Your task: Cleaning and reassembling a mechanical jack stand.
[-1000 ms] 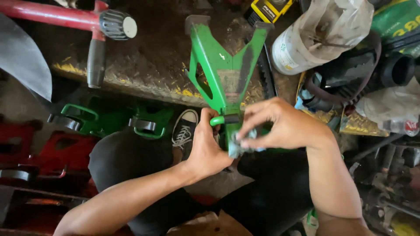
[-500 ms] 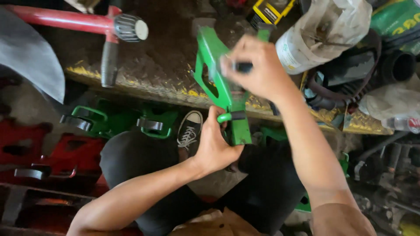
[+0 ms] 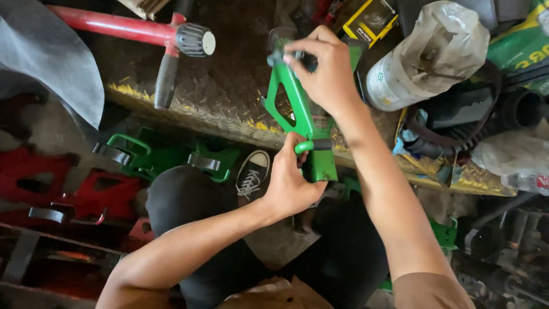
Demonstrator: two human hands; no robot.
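- Green jack stand (image 3: 302,123) is held at centre frame, lying on the worn ledge (image 3: 217,97).
- Its lower column is gripped by the left hand (image 3: 291,180).
- Its top end is clasped by the right hand (image 3: 326,71).

Bare forearms, black trousers (image 3: 189,206), black-white laced sneaker (image 3: 251,171).

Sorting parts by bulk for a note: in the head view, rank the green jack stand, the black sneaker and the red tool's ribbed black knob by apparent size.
1. green jack stand, partly hidden by both hands
2. black sneaker, farther below, so true size is unsure
3. ribbed black knob
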